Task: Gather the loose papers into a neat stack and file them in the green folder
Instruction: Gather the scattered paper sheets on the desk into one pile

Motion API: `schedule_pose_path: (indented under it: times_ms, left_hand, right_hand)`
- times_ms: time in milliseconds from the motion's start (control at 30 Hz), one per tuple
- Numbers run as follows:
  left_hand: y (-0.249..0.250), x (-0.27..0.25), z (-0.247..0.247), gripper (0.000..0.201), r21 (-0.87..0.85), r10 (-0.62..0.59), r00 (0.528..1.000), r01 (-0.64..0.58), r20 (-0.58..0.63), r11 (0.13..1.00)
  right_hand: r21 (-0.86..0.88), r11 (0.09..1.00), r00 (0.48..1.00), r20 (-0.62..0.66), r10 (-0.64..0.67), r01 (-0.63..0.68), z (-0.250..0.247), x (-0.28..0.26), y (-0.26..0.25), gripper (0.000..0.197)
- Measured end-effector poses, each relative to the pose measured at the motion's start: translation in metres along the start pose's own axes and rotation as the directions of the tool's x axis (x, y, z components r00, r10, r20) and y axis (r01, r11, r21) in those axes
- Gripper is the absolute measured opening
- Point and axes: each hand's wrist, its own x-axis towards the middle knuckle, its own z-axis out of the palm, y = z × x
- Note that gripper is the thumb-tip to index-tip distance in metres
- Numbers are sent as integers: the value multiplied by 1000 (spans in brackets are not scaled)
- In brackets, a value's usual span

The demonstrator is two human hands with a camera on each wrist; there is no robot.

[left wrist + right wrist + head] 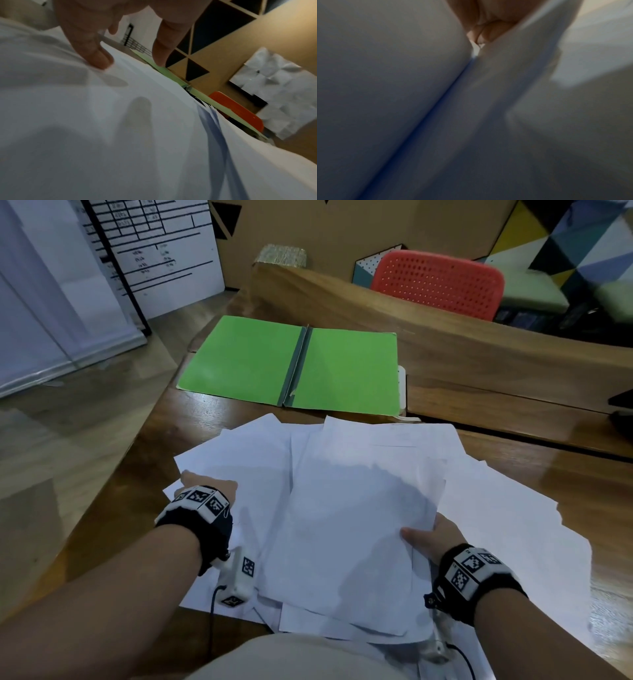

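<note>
Your head view was dim, bowed at its edges, with glare on the table (555, 484) at right. Both wrist views were blurred and shadowed toward the bottom.

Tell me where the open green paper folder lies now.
In the head view the open green paper folder lies flat on the wooden desk, beyond the loose white papers and left of the red perforated chair.

You sit at a glossy brown wooden desk (548, 474) with a raised wooden divider (376, 313) along its far edge. Beyond the divider stands a red perforated chair back (438, 280). The far wall is cardboard-brown panelling (342, 227) with dark triangles; coloured geometric panels (582, 241) sit at your right. A white board with a black-ruled table (154, 244) leans at your left, on pale wood-look flooring (68, 422).
</note>
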Motion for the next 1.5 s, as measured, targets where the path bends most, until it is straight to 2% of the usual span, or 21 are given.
schedule_pose_path:
  times_ms: [133, 200, 267, 333, 500, 533, 600, 633, 667, 700, 733, 767, 800, 933, 1000, 1100, 1167, 1233, 1333, 1400, 1500]
  left_hand:
    - [-8, 61, 27, 77, 318, 13, 980, -78, 201, 945]
    - [-14, 68, 26, 67, 378, 68, 977, -142, 203, 915]
    - [-13, 42, 11, 58, 398, 113, 981, -167, 157, 902]
    - [-13, 32, 7, 60, 384, 145, 981, -184, 129, 905]
    - [-19, 20, 6, 84, 243, 83, 993, -102, 88, 965]
    - [-18, 11, 6, 76, 153, 70, 996, -79, 61, 985]
    - [-15, -7, 4, 54, -46, 39, 994, -44, -102, 998]
    - [-13, -9, 3, 60, -191, -13, 984, -21, -177, 981]
    - [-12, -10, 1, 60, -374, -42, 982, -30, -184, 927]
    - [-10, -7, 0, 67, -589, -88, 976, -48, -201, 807]
    - [-8, -8, -3, 72, -687, -115, 970, -66, -214, 723]
    - [-8, -8, -6, 72, -717, -100, 970, -94, -223, 691]
    - [-10, -8, -8, 68, -711, -70, 973, -113, -222, 694]
    - [-14, -4, -11, 27, -507, 62, 988, -127, -142, 852]
    - [-12, -2, -15, 20, -469, 77, 993, -111, -92, 876]
    - [-6, 2, -17, 33, -465, 110, 993, -118, -44, 877]
    - [-2, -1, -18, 48, -503, 130, 990, -141, -58, 852]
    - [-1, -3, -18, 49, -504, 168, 981, -194, -98, 841]
    - [0, -4, -23, 71, -516, 131, 979, -194, -157, 835]
    - [0, -2, -29, 82, -535, 109, 985, -165, -134, 829]
    - [0, -3, -33, 69, -490, 158, 982, -190, -107, 851]
  right_hand:
    - [4, 1000, 1000, -10, -10, 10, 0, 1, 1, 43]
    - [9, 1000, 1000, -10, -14, 14, 0, 1, 2, 42]
    - [21, 1000, 1000, -9, -7, 7, 0, 2, 3, 42]
    - [36, 999, 1000, -8, -1, 2, 0, 3, 4, 40]
    - [46, 999, 1000, -5, 3, -3, 0, 4, 4, 41]
    - [48, 999, 1000, -5, 6, -6, 0, 4, 4, 41]
    - [54, 999, 1000, -2, 6, -5, 0, 3, 2, 39]
    - [56, 998, 1000, -1, 3, -3, 0, 3, 2, 39]
    - [58, 998, 1000, -2, 4, -4, 0, 3, 2, 40]
    - [65, 998, 1000, 0, 5, -5, 0, 3, 3, 41]
    - [75, 997, 1000, -1, 8, -8, 0, 3, 3, 43]
    - [82, 997, 1000, -1, 5, -5, 1, 3, 4, 43]
    - [82, 997, 1000, -4, 4, -4, 1, 3, 4, 42]
    - [81, 997, 1000, -5, 7, -7, 0, 4, 3, 39]
    - [80, 997, 1000, -8, 9, -8, 0, 5, 4, 39]
    - [51, 999, 1000, 2, 0, 0, -1, 5, 4, 40]
    - [53, 999, 1000, 3, -3, 3, -2, 3, 2, 37]
    - [51, 999, 1000, 5, -3, 3, -2, 1, 0, 36]
    - [55, 998, 1000, 11, -12, 11, -2, 0, 0, 38]
    - [61, 998, 1000, 2, -6, 6, -2, 2, 1, 38]
    - [57, 998, 1000, -1, 9, -9, -1, 2, 1, 39]
